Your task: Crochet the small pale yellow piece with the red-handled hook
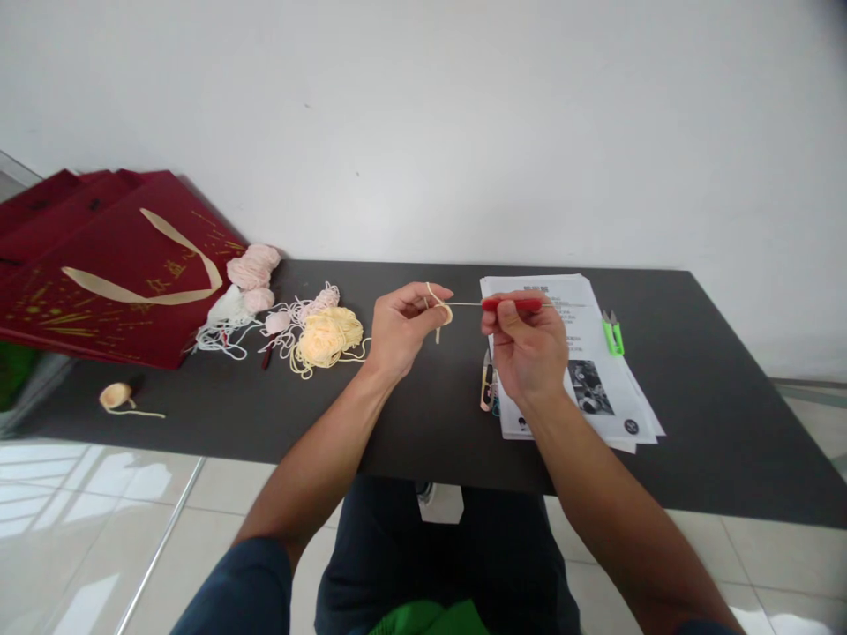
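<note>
My left hand (405, 328) is closed, thumb against fingers, pinching a small piece of pale yellow yarn work (447, 314). A strand loops over the index finger and a short tail hangs below the thumb. My right hand (529, 344) is wrapped round the red handle of a crochet hook (513, 304). The hook's thin metal shaft points left and reaches the yarn at my left fingertips; its tip is too small to make out. Both hands are raised above the dark table (423, 414).
Left of my hands lie a yellow yarn ball (329, 337), pink yarn (253, 266) and white yarn (228, 309). A small crocheted cup (116, 396) sits farther left, before dark red bags (112, 265). Printed sheets (595, 344), green snips (612, 333) and other snips (487, 384) are at right.
</note>
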Demonstrator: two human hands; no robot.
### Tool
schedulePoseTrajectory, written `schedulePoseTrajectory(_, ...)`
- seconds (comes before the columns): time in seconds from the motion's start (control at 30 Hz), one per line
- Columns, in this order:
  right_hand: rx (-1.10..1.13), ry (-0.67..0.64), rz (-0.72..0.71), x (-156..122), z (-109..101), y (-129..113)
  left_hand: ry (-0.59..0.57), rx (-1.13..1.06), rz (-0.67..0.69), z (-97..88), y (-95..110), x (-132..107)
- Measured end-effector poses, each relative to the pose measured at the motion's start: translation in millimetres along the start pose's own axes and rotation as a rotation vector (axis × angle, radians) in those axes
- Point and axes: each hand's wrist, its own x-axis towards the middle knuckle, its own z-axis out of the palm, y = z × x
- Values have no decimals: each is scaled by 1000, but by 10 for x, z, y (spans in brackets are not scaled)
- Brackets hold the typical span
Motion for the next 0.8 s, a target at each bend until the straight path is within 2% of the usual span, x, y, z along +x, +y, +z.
schedulePoseTrajectory(0.1, 29, 32, 100, 3, 15, 59, 8, 24, -13, 36, 0, -17)
schedulePoseTrajectory(0.23, 57, 52, 154, -19, 46, 119, 6, 8, -35, 52, -1, -24)
schedulePoseTrajectory(0.37, 38, 73, 178, -38, 73, 140, -6, -13, -40, 24, -19, -8)
schedulePoseTrajectory(0.6, 65, 91, 182, -32, 83, 151, 11, 35, 31, 7, -65, 15)
schedulePoseTrajectory(0.8, 51, 109, 162, -58, 119, 167, 20, 73, -23, 23, -69, 24)
